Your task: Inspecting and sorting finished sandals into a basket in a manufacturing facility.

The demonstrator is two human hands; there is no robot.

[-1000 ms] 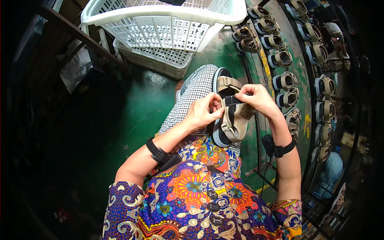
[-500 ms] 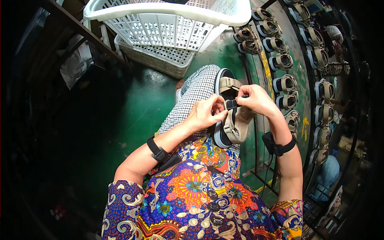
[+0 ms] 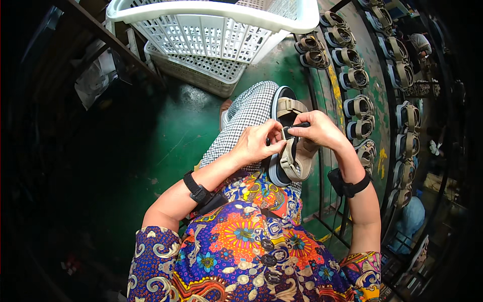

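Tan-strapped sandal (image 3: 290,151) lay on the person's checked lap.
Left hand (image 3: 259,143) and right hand (image 3: 318,131) met over the sandal, both pinching its dark middle strap (image 3: 294,128); white basket (image 3: 216,25) stood beyond the sandal.

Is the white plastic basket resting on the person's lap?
No, the white basket stands ahead of the knees, while the lap holds a beige sandal pinched by the left hand and right hand.
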